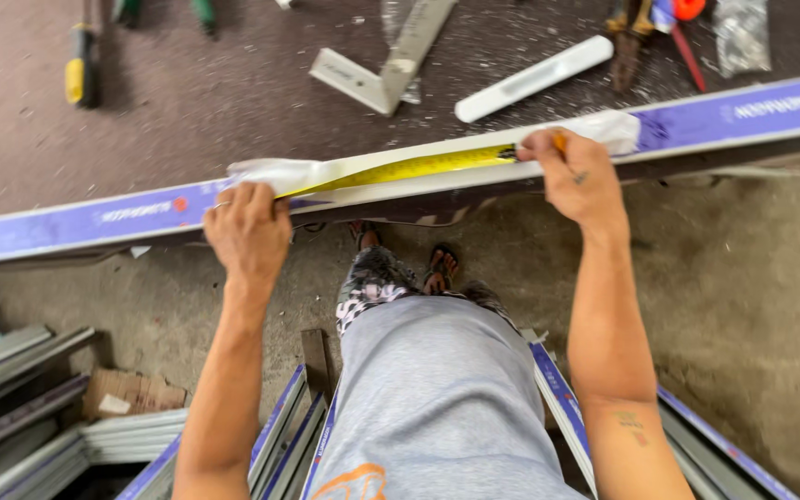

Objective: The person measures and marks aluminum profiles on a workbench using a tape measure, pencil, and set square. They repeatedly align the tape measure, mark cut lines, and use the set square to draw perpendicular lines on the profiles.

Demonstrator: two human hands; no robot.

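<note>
A yellow measuring tape is lying stretched along the film-wrapped aluminium profile at the tabletop edge. The left hand is gripping the tape's near end; the right hand is pinching a pencil against it.

Yellow tape measure, blue-filmed profile

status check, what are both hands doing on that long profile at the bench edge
Left hand pins yellow tape measure on white profile. Right hand holds pencil at tape. Nothing blocking; square lies behind.
</note>
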